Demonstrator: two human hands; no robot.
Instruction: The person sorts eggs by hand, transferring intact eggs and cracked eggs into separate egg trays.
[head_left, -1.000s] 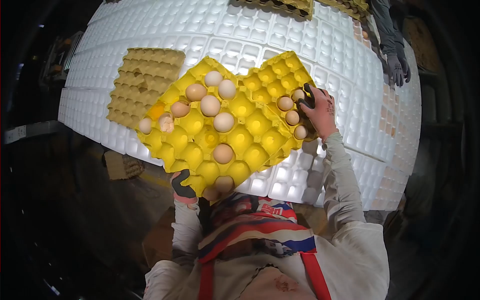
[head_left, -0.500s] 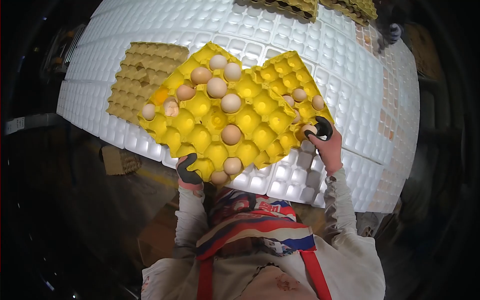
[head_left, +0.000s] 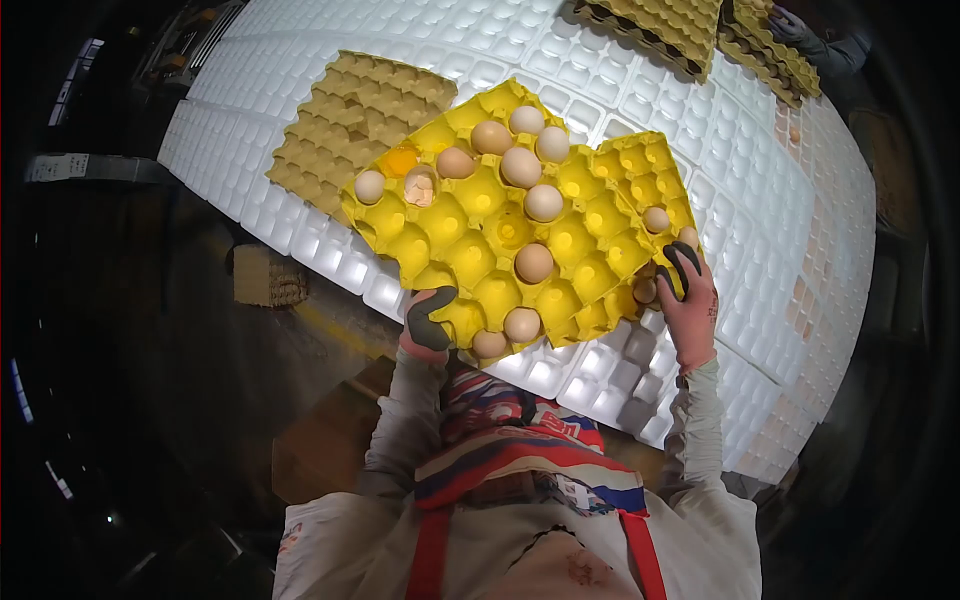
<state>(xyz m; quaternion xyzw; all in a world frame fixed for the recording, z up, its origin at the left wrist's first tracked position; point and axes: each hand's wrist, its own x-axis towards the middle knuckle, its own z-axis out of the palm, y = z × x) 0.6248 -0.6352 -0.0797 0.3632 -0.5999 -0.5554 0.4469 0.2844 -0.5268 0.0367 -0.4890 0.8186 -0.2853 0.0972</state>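
A yellow egg tray (head_left: 470,265) holds several brown and pale eggs, one broken egg shell (head_left: 419,187) and a yolk (head_left: 401,161) in a cup. My gloved left hand (head_left: 428,322) is closed on its near left edge. This tray overlaps a second yellow tray (head_left: 640,165) on the right. There my gloved right hand (head_left: 690,305) rests at the right edge, thumb and forefinger curved and apart. One egg (head_left: 645,290) lies beside its thumb, another egg (head_left: 688,238) just above its fingertips. The other right fingers are mostly hidden.
White moulded trays (head_left: 330,262) cover the table. A tan egg tray (head_left: 350,125) lies behind the yellow one at left. Stacked tan trays (head_left: 660,30) stand at the far side, with another person's gloved hand (head_left: 790,25) near them. A cardboard piece (head_left: 268,277) sits below the table's left edge.
The view has shifted, so the trays appear farther right and lower. The egg between my right thumb and forefinger is no longer seen there; an egg now lies beside the thumb.
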